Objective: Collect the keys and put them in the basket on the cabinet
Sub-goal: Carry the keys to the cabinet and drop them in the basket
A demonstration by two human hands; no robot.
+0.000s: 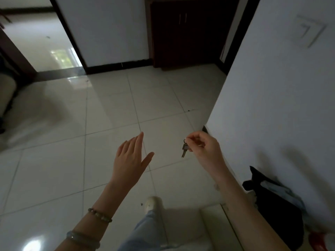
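Note:
My right hand [203, 147] pinches a metal ring from which small grey keys [184, 149] hang down over the tiled floor. My left hand [130, 158] is held out flat beside it, fingers apart, holding nothing. A dark wooden cabinet [186, 33] with two door handles stands at the far end of the hallway. Its top is cut off by the frame edge, and no basket is visible.
A white wall [272, 87] runs close along my right, with a black bag [275, 205] on the floor at its foot. A doorway [45, 46] opens at far left. A pale seat [7, 93] sits at the left edge. My shoe [150, 203] is below.

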